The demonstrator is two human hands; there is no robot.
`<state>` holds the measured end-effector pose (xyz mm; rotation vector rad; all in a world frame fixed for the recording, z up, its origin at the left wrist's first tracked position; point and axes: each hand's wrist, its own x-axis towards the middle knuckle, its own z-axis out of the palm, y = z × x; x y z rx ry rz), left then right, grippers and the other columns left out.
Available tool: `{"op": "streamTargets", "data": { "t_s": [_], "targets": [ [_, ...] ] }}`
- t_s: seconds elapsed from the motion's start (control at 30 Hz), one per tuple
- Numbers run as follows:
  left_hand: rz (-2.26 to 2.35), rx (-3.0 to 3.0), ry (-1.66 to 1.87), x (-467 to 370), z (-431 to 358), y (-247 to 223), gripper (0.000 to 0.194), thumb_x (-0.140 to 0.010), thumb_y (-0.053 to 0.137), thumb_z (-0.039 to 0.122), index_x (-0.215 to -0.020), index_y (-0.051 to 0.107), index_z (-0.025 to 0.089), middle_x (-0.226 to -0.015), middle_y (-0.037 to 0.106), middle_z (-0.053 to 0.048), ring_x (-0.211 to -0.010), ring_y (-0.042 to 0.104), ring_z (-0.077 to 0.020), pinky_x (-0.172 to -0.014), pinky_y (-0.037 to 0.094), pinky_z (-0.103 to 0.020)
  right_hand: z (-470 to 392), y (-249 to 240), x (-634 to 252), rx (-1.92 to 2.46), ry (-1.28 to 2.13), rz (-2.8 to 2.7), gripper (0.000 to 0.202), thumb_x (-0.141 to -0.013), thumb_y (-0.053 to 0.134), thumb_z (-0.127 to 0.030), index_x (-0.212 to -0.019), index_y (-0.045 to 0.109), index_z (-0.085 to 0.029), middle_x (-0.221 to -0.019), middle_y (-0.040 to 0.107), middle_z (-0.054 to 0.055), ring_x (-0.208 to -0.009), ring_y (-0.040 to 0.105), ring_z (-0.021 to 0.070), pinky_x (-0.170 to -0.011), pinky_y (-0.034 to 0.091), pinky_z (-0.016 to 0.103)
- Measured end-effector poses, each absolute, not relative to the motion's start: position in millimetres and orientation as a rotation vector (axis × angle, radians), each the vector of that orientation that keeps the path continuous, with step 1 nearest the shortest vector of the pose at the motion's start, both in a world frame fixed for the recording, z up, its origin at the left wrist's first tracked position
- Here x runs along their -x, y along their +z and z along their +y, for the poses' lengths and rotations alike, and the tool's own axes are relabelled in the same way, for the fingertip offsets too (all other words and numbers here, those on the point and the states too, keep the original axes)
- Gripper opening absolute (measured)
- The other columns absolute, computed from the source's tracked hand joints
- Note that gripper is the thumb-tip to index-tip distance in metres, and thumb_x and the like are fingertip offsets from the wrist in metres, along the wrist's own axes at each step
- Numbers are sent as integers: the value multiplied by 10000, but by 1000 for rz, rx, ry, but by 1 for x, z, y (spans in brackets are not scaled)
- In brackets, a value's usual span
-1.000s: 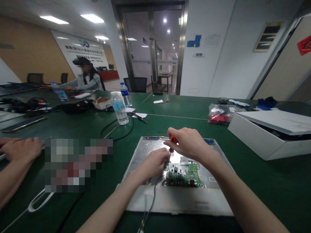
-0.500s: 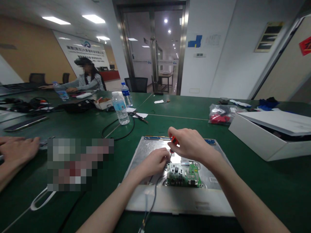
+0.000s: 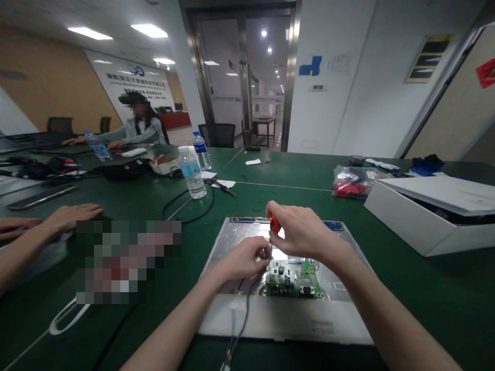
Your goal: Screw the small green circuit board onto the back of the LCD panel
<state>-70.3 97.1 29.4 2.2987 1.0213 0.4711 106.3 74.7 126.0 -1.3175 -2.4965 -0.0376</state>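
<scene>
My right hand is closed round the red and black handle of a screwdriver, held nearly upright with its shaft pointing down. The tip meets the upper left corner of a green circuit board. Beside that shaft, the fingers of my left hand are pinched together at the board's corner; what they hold, if anything, is hidden. Under the board lies a flat metal-backed display panel. A thin grey cable runs from near the board over the panel's front edge.
Another person's hand rests on the green table at left, near a blurred-out patch with a white strap. Water bottles and a black cable stand beyond. At right are a white box and a plastic bag with red contents.
My right hand and the screwdriver have shifted very slightly left. My left hand stays at the board's corner. At left, the other person's hand has reached further onto the table.
</scene>
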Motion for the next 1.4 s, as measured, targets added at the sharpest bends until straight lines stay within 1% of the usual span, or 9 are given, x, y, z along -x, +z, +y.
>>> {"op": "streamTargets", "data": {
  "t_s": [0.2,0.33,0.4,0.5,0.6,0.83,1.1,1.23,1.4],
  "targets": [
    [1067,-2313,428,69,98,30,88,-690,555,106,-738,608,158,-710,576,9,-700,530,-151,-633,392,-234,76,126,-106,1369,-92,-2511,221,-852,540,-442,-917,516,-231,-738,653,2,-621,544,148,-503,178,268],
    [1067,-2320,442,70,100,27,81,-699,559,128,-753,607,162,-719,580,8,-699,528,-151,-630,397,-233,76,125,-106,1360,-97,-2493,132,-843,525,-326,-922,519,-222,-749,655,-3,-608,537,134,-494,173,269],
    [1055,-2321,446,70,100,26,69,-713,556,140,-761,598,163,-712,581,8,-693,528,-153,-621,397,-235,76,125,-106,1331,-83,-2482,140,-821,531,-285,-937,510,-211,-776,659,1,-618,542,132,-493,180,270],
    [1073,-2348,438,69,98,27,27,-727,553,149,-720,571,167,-683,566,11,-671,517,-151,-599,381,-236,76,125,-106,1334,-104,-2480,167,-838,552,-351,-927,509,-216,-783,668,5,-636,565,146,-496,187,269],
    [1103,-2386,429,68,97,30,45,-732,565,159,-690,554,170,-658,546,16,-650,504,-147,-582,360,-237,78,124,-106,1367,-140,-2490,219,-861,555,-438,-929,519,-232,-774,678,5,-639,580,156,-498,184,267],
    [1072,-2391,447,70,98,28,4,-743,574,165,-741,571,164,-673,551,16,-645,502,-144,-603,366,-242,78,124,-105,1345,-120,-2461,144,-847,537,-322,-945,524,-219,-782,673,-6,-634,565,140,-491,172,268],
    [1066,-2404,445,71,98,25,14,-745,583,164,-748,570,167,-681,552,18,-643,504,-140,-592,365,-236,78,124,-106,1356,-108,-2465,134,-841,537,-320,-922,520,-215,-764,659,-7,-630,555,137,-499,172,267],
    [1070,-2408,452,72,98,26,13,-743,576,172,-753,573,166,-701,562,12,-658,507,-144,-599,374,-238,76,125,-107,1315,-63,-2481,158,-818,561,-317,-922,510,-210,-811,663,4,-664,561,140,-509,193,265],
    [1050,-2388,437,71,98,28,117,-705,549,130,-806,597,162,-731,584,2,-681,515,-152,-619,392,-242,76,125,-106,1306,-48,-2493,178,-789,544,-236,-961,507,-207,-835,672,4,-665,563,138,-505,190,266]
  ]
}}
